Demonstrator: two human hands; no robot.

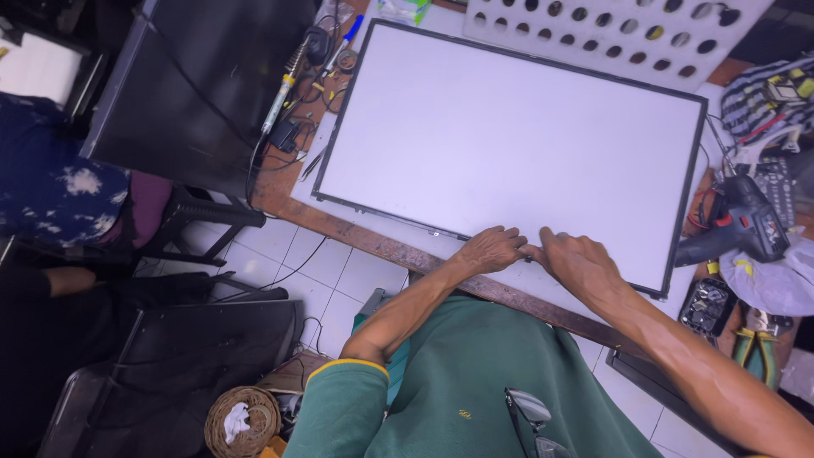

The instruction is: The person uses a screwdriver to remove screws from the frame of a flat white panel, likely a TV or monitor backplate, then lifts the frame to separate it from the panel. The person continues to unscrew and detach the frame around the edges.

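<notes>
Nearest, both hands press side by side on the bottom edge of the white panel (509,144), which lies flat on the workbench (373,242): the left hand (490,249) with fingers curled onto the dark frame, the right hand (577,261) flat beside it, touching it, neither holding anything loose. Even, gentle pressure along the rim seems wise here, since such a sheet likely flexes. At three o'clock sits a drill (746,222); at eleven o'clock, a soldering iron (282,93); at one o'clock, a perforated board (610,30)
</notes>
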